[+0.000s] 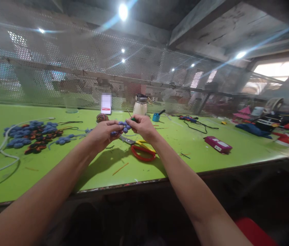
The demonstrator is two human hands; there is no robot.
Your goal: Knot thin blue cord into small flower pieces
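- One left hand [105, 132] pinching a blue crocheted piece [125, 127], and the right hand [142, 125] pinching what looks like a green-handled crochet hook [133, 119], fingertips right up against the yarn.
- Piece is held up between both hands, above the green table [180, 172], just beyond the scissors [132, 141].
- Tip: I'd pinch close to the stitch being worked, hold even tension and roll the hook gently so it doesn't split strands.
- Looks-wise: small, chunky, bumpy, kinda petal-like. Fingers cover part, so can't tell the full shape.
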